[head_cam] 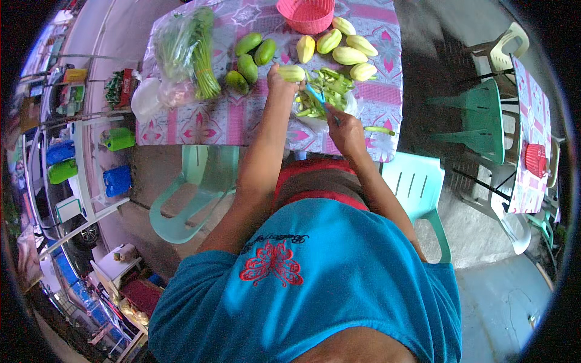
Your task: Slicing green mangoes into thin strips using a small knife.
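My left hand grips a pale, peeled green mango above the table. In my right hand is a blue-handled peeler, its head close to the mango's right end. Under and beside the peeler lies a heap of green peelings on a plastic bag. Several peeled mangoes are grouped behind the heap. Left of my left hand rest several unpeeled green mangoes.
A pink plastic basket stands at the table's far edge. Bundled long green vegetables and plastic bags occupy the left side of the patterned tablecloth. Green plastic chairs flank me; another table is at right.
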